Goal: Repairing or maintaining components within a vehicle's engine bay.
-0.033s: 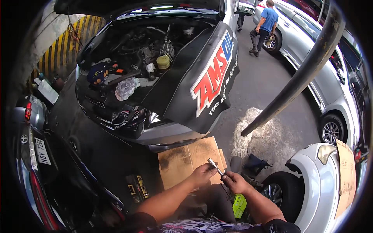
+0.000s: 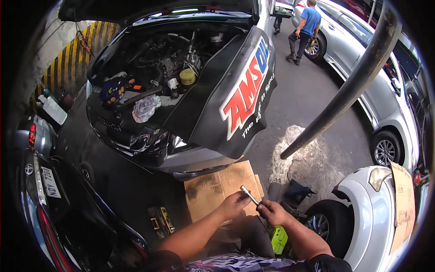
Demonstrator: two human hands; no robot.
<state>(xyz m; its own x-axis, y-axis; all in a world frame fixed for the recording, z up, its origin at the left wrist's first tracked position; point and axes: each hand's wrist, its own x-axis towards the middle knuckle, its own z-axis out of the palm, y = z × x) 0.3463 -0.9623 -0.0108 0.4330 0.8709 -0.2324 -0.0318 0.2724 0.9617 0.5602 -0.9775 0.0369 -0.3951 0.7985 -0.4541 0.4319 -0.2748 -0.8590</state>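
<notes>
My right hand (image 2: 272,212) is closed around the lower end of a slim metal socket wrench (image 2: 248,194), whose shiny tip points up and to the left. My left hand (image 2: 233,205) curls around the same tool just beside it, and the fingers of both hands touch. Both hands hover over a stained sheet of cardboard (image 2: 210,190) on the floor. This lies in front of a grey car's bumper (image 2: 199,163).
The car's hood is up over its engine bay (image 2: 158,77), and a black fender cover (image 2: 235,99) hangs over it. Around me are a green tool (image 2: 278,239), a black-and-yellow case (image 2: 161,220), a dark slanted pole (image 2: 353,77), a white car (image 2: 376,204), a dark car (image 2: 41,181) and a person in a blue shirt (image 2: 310,22).
</notes>
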